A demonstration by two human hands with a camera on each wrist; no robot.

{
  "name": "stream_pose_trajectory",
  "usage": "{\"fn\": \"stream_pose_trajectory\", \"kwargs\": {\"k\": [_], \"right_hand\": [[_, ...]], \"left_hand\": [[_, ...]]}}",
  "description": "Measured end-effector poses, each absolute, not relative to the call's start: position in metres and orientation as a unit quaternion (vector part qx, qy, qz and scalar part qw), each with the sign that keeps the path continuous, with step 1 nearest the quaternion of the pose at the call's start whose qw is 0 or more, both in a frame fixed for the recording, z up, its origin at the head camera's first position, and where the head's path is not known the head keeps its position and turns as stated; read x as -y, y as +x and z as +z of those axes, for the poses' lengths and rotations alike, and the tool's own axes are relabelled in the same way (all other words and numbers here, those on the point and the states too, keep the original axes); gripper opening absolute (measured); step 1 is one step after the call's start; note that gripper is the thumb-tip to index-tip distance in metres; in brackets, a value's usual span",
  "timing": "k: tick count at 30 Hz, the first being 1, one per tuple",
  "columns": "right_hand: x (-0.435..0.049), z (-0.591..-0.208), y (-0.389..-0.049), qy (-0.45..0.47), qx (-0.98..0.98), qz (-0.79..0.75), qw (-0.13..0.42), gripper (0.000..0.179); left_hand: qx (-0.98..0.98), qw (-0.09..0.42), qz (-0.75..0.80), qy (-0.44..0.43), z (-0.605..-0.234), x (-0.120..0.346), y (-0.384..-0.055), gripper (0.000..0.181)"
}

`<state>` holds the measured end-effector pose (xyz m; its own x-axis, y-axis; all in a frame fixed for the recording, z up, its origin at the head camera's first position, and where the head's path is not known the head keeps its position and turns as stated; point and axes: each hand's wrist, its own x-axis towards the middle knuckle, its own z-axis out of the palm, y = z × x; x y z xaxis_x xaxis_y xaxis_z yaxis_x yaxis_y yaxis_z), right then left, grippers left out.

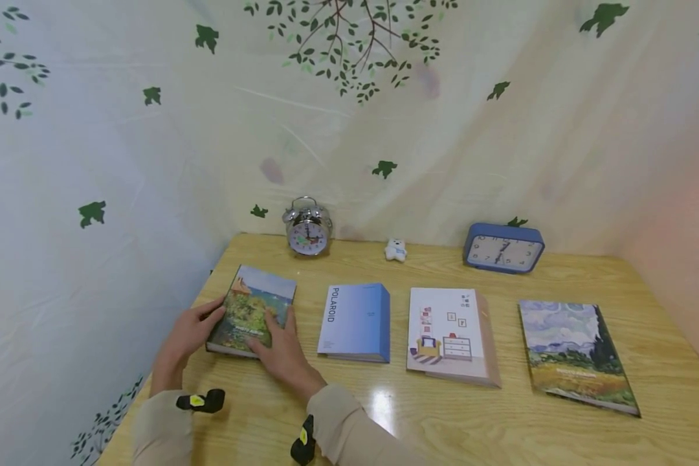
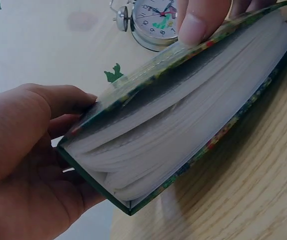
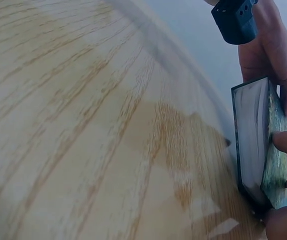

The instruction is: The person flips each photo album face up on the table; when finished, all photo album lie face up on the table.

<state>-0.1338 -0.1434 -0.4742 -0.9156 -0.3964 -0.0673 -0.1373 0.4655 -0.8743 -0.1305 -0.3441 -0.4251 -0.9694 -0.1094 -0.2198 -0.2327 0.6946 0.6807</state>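
At the table's left end, a thick photo album [image 1: 256,301] with a painted seaside garden cover lies tilted. My left hand [image 1: 193,327] grips its spine side, the thumb on the front cover and the fingers behind the spine. My right hand [image 1: 282,349] holds the album from the right, thumb and a finger on the cover, another along the right edge. In the left wrist view, the white page edges [image 2: 193,115] face the camera, and the front cover stands slightly apart from the pages. The right wrist view shows the album [image 3: 251,135] from its lower end.
Right of my hands lie a blue POLAROID album [image 1: 358,320], a white album [image 1: 443,330] and a landscape-cover album [image 1: 573,353]. Behind them stand a silver alarm clock [image 1: 307,230], a white bear figure [image 1: 395,250] and a blue clock [image 1: 503,248]. Patterned cloth [image 1: 169,155] surrounds the wooden table [image 1: 530,433].
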Motion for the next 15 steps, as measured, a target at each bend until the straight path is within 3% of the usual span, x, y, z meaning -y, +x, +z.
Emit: {"fn": "stream_pose_trajectory", "kwargs": {"k": [15], "right_hand": [[0.143, -0.477, -0.132, -0.174, -0.861, -0.464, 0.115, 0.067]], "left_hand": [[-0.912, 0.087, 0.379, -0.132, -0.44, 0.345, -0.136, 0.058]]}}
